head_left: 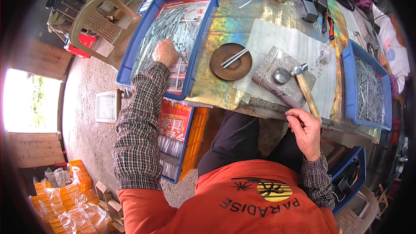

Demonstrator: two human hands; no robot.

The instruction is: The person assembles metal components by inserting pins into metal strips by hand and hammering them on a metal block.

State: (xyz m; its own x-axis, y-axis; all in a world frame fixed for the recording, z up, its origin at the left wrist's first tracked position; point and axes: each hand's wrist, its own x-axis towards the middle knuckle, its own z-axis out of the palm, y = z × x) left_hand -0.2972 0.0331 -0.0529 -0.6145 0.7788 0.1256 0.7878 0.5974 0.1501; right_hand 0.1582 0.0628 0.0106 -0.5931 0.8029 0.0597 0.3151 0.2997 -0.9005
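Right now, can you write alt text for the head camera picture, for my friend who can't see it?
A person at a workbench reaches their left hand into a blue tray of metal rods while their right hand holds a hammer over a stone slab. A brown dish with two rods sits between.

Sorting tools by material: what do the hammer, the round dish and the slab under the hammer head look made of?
Hammer: shiny metal head, pale wooden handle with visible grain, held in the right hand. Dish: dull brown, probably rusted or tarnished metal. Slab: speckled grey, likely granite-like stone.
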